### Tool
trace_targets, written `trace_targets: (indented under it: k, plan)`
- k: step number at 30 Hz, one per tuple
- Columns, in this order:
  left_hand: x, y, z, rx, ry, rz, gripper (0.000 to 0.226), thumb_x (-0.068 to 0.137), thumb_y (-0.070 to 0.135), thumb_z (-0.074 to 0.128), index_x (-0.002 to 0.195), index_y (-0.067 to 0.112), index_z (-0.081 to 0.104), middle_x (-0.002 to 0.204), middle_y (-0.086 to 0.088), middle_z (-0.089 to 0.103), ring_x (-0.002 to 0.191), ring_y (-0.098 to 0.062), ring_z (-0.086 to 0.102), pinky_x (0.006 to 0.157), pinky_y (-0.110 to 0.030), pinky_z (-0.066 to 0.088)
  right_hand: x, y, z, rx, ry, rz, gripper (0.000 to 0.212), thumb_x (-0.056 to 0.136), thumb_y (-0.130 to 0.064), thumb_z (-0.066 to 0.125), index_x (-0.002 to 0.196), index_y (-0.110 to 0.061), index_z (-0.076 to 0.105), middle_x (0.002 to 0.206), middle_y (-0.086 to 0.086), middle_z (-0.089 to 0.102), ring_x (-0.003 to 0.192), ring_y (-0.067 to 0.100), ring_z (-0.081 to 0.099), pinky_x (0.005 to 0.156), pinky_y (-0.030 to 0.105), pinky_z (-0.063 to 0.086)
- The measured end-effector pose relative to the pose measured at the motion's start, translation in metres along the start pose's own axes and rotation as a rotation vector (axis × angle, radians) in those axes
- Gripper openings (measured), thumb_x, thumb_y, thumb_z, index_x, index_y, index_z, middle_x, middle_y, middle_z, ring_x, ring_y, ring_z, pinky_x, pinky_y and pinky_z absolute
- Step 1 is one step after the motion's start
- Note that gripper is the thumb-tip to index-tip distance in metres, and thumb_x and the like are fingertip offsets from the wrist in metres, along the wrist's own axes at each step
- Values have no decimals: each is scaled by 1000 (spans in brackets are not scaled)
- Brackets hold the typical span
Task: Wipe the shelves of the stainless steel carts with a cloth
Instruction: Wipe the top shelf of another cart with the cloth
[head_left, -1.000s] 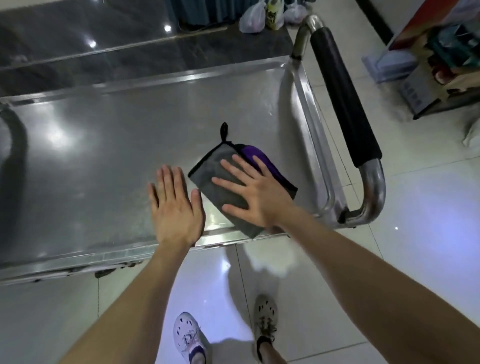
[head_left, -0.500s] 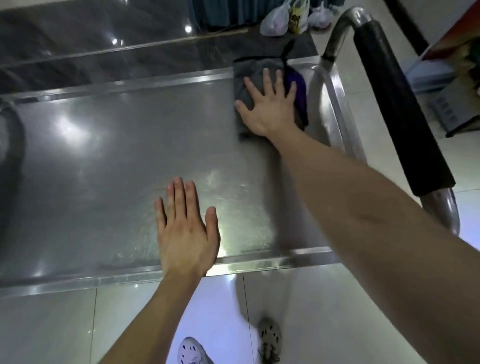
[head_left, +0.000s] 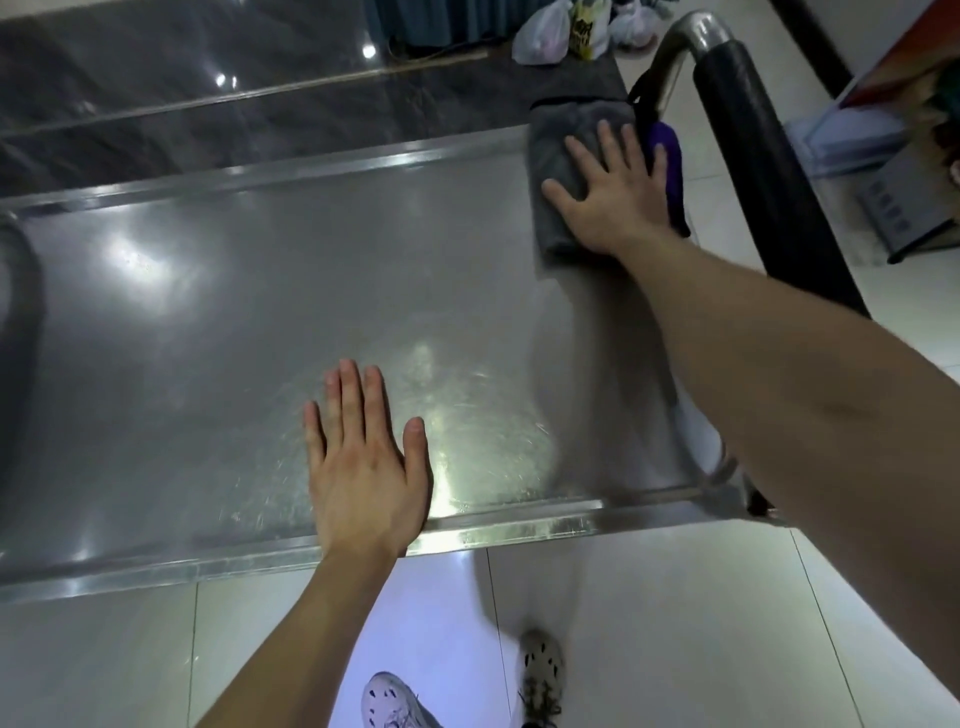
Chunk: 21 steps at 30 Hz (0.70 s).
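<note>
The right hand, grip spread flat, presses the folded grey-and-purple cloth into the far right corner of the stainless steel cart shelf. The left hand lies equally flat by the near rim, open steel leftward.

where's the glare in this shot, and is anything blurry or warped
Head view: glare patches on the cart shelf, brightest beside the thumb of the left hand and toward the far left. Same view: the cloth under the right hand looks soft and the shoes are smeared. The wide-angle lens bows the shelf edges.
</note>
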<state>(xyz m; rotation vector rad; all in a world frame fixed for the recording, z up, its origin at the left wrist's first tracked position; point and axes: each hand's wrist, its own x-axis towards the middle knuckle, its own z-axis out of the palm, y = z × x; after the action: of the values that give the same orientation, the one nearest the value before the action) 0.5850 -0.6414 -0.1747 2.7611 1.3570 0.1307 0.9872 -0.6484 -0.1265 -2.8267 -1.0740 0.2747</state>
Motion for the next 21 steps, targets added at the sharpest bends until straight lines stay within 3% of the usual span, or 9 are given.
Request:
trace_targets:
  k: [6, 12, 15, 19, 21]
  plan:
    - [1, 3, -6, -20, -28, -3, 74, 115, 55, 12, 175, 13, 8, 183, -9, 3, 170, -21, -7, 136, -55, 5, -94, -3, 22, 44, 34, 114, 83, 99, -81, 13, 172, -40, 11, 182, 2, -6, 166, 26, -12, 131, 60, -10]
    - [2, 7, -14, -25, -67, -6, 75, 113, 54, 14, 174, 10, 14, 182, -14, 9, 170, -26, 0, 136, -55, 4, -273, 27, 56, -36, 101, 124, 75, 107, -72, 23, 172, -35, 16, 182, 6, 4, 167, 28, -3, 131, 63, 2]
    - [3, 10, -16, -49, -70, -11, 75, 113, 54, 15, 174, 10, 14, 182, -14, 9, 170, -27, 0, 136, -54, 2, -314, -10, 72, -36, 135, 195, 75, 108, -68, 28, 172, -30, 21, 181, 13, 8, 167, 36, 4, 129, 67, 7]
    - [6, 11, -28, -82, -151, -23, 73, 114, 52, 14, 175, 13, 7, 183, -10, 1, 170, -24, -6, 136, -51, -3, -332, -88, 92, 31, 138, -128, 73, 105, -65, 42, 169, -31, 34, 179, 13, 16, 166, 38, 10, 127, 68, 12]
    - [12, 7, -41, -144, -206, -21, 70, 115, 48, 25, 175, 16, 12, 183, -8, 5, 170, -23, -2, 137, -49, -1, -330, -95, 93, 33, 128, -195, 72, 105, -67, 44, 168, -34, 35, 180, 10, 16, 166, 36, 10, 127, 68, 13]
